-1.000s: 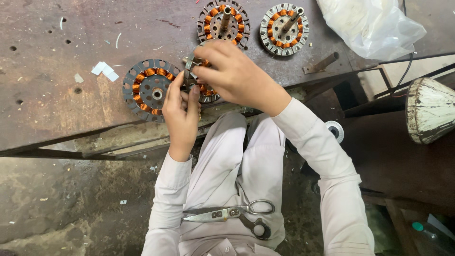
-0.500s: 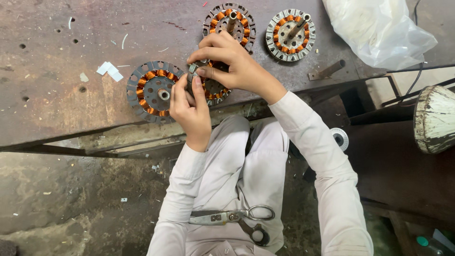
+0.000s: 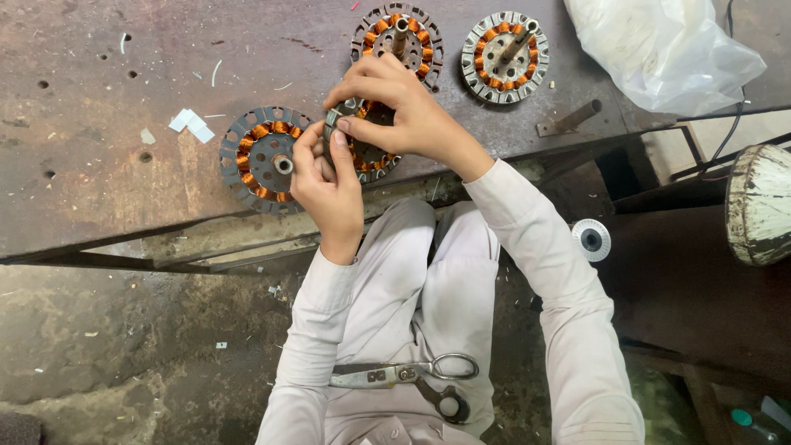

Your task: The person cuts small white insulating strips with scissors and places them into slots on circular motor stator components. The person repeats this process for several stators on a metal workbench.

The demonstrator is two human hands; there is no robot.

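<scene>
Gripping one stator [image 3: 367, 152] at the surface [image 3: 99, 165] edge, both hands closed on it: left hand [image 3: 329, 185] steadies, right hand [image 3: 408, 111] pinches rim; spare stator [image 3: 259, 156] just left.

On the worn metal workbench [image 3: 99, 165] three copper-wound stators sit at ten [image 3: 259, 161], twelve [image 3: 397, 37] and one o'clock [image 3: 504, 56], a clear plastic bag [image 3: 659, 49] at two, grey scissors [image 3: 408, 375] on the lap at six.

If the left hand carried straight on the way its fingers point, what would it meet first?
The left hand points up the table; past the wound stator it already grips, probably the right hand, though depth is unclear.
</scene>
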